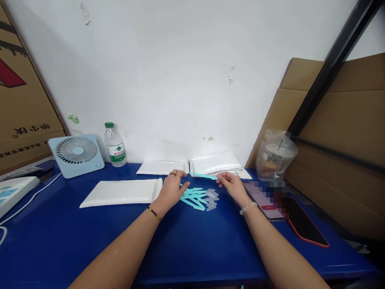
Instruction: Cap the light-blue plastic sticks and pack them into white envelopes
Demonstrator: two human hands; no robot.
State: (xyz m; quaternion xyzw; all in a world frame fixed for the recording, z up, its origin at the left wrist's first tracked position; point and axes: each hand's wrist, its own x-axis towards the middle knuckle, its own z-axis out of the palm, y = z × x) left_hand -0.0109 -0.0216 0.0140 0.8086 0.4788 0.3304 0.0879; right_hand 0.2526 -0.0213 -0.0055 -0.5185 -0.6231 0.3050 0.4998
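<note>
My right hand pinches one end of a slim turquoise stick, which points left, roughly level above the desk. Close to the stick's other end is my left hand, its thumb and fingers apart; whether a fingertip touches the stick I cannot tell. Below and between both hands lies a loose heap of similar turquoise sticks, partly hidden by my left hand. Several translucent, cap-like pieces are bunched at the right side of the heap.
White padded envelopes lie at the left, back middle and back right of the blue desk. A fan and water bottle stand back left. Two phones and a bagged drink cup are right.
</note>
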